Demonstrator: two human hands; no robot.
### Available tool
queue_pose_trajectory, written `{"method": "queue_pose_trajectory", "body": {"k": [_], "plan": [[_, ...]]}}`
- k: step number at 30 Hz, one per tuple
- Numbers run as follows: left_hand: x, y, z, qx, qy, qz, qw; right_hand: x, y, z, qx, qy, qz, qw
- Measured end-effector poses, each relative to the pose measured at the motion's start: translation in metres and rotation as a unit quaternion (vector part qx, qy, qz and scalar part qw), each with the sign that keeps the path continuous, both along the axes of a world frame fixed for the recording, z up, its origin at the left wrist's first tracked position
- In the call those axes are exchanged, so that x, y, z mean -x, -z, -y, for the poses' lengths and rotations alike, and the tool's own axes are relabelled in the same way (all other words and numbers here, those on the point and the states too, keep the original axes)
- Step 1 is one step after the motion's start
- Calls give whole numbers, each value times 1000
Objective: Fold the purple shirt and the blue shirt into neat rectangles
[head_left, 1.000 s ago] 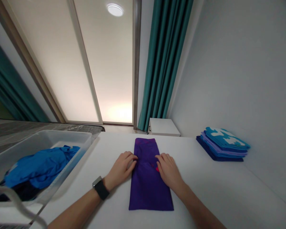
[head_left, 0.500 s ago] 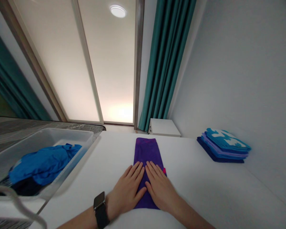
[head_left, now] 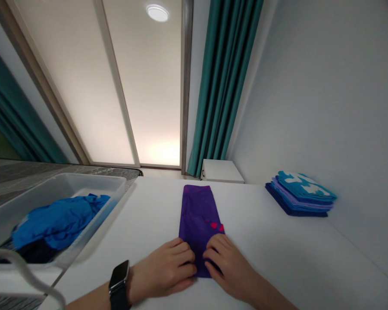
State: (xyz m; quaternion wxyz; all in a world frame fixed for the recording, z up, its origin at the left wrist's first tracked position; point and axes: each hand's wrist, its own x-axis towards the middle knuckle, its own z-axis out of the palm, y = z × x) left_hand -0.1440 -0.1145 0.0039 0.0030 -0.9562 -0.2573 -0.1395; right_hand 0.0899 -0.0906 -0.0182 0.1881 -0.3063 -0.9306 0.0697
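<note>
At lower centre, your left hand [head_left: 168, 269] and right hand [head_left: 230, 268] are seemingly straightening the purple cloth [head_left: 198, 206], fingers curling at its lower end, grip unclear; the next move is needing even tension.

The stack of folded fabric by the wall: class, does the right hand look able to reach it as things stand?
Probably yes: nothing visible stands between the right hand and the stack across the white table, though the hand must first leave the purple fabric.
</note>
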Motion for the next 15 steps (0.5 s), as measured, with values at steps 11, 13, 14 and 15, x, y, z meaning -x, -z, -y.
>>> {"method": "queue_pose_trajectory", "body": {"k": [11, 13, 14, 15], "plan": [[-5, 12, 2, 28, -16, 5, 999, -1, 8, 17, -84, -26, 81, 993], [-6, 11, 3, 39, -25, 5, 999, 0, 10, 16, -119, -21, 87, 989], [-6, 11, 3, 43, -31, 6, 999, 1, 12, 17, -137, -20, 90, 986], [-7, 12, 3, 45, -36, 6, 998, 2, 14, 17, -151, -20, 92, 984]]}}
